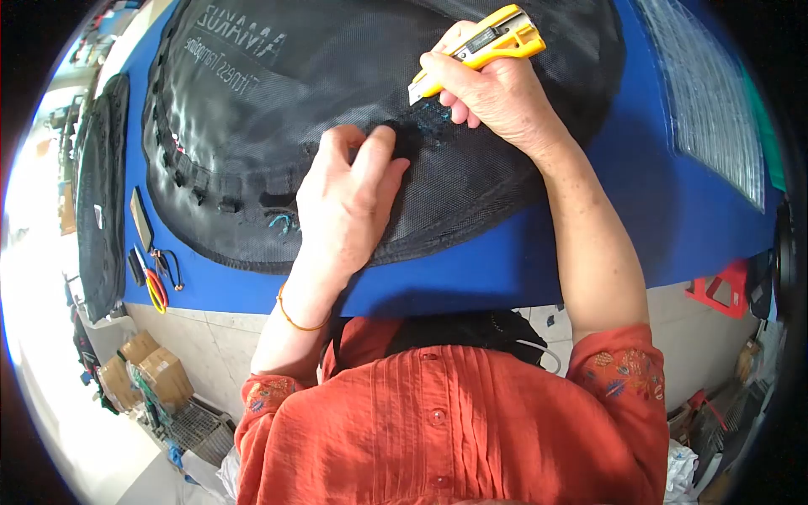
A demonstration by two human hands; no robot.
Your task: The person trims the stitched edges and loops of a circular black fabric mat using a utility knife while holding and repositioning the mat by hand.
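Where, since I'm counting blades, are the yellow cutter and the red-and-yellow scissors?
Yellow cutter [486, 42]: head view, mid-handle by the dark slider.
Red-and-yellow scissors [151, 281]: head view, upper part of the handles.

A blue tabletop [656, 240] runs across the upper and middle part of the frame, its near edge just above the pale tiled floor. Most of it, I see, is taken up by a big rounded piece of black mesh [278, 114], laid across the upper centre with grey lettering at its upper left. Over at the left edge a few small things lie near one another: a dark flat bar [141, 220], a small black block [135, 266], red-and-yellow-handled scissors [156, 290] and black-handled snips [173, 271]. At the upper right there's a clear ribbed sheet [703, 97], set slantwise, blue showing between it and the mesh
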